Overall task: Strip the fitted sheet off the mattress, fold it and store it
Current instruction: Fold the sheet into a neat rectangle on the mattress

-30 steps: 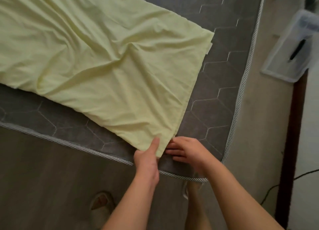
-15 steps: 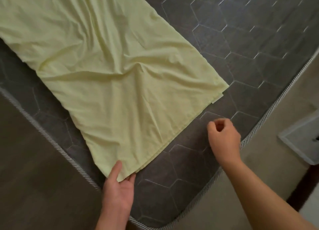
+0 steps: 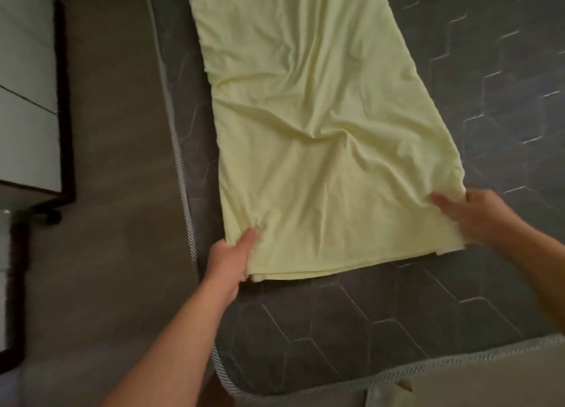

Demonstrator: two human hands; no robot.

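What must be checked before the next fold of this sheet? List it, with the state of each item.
1. Sheet off mattress: ok; it lies on the bare top as a folded strip.
2. Left hand grips the near left corner: ok.
3. Right hand grip on the near right corner: cannot tell; blurred.
4. Cloth smooth: not ok; creases cross the middle.
5. Far end flat: cannot tell; out of frame.
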